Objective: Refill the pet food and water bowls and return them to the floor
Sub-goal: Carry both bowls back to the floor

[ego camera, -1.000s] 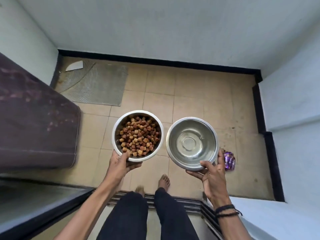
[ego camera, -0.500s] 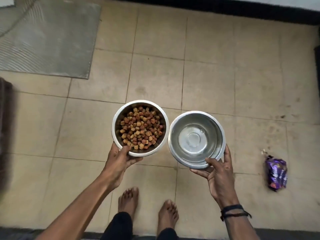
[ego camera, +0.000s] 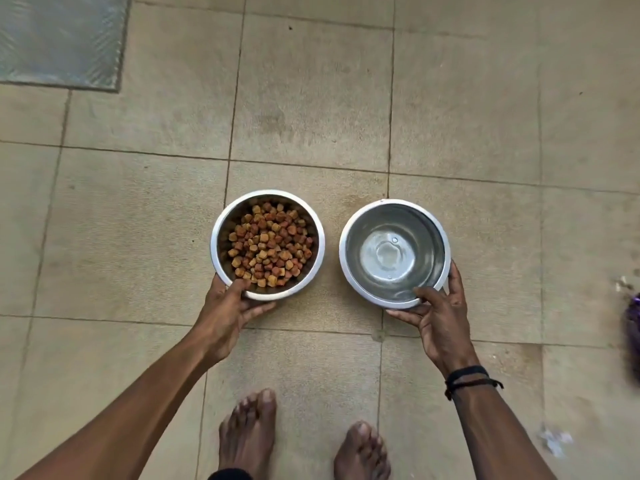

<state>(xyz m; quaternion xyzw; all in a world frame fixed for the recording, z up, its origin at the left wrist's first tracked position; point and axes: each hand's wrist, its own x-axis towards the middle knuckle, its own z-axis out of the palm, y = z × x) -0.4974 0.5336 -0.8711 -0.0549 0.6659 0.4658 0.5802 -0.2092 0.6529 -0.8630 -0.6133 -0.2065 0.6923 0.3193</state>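
You see: silver steel food bowl (ego camera: 221,237) | kibble (ego camera: 269,247) tan, orange-brown | silver water bowl (ego camera: 349,258) | beige tiled floor (ego camera: 311,116) | grey ribbed mat (ego camera: 59,39) | black wristbands (ego camera: 467,377) | purple wrapper (ego camera: 633,327)

tiled floor (ego camera: 311,98), grey mat (ego camera: 59,39), purple wrapper (ego camera: 633,327)

Grey mat (ego camera: 59,39) top left on tan tiled floor (ego camera: 311,109); purple wrapper (ego camera: 633,327) at right edge.

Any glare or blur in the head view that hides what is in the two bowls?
Head view: soft, even light; the food bowl is sharp, kibble clear. The water bowl shows mild sheen, a bubble and ripples still readable. Only the purple packet at the right edge is smeared.
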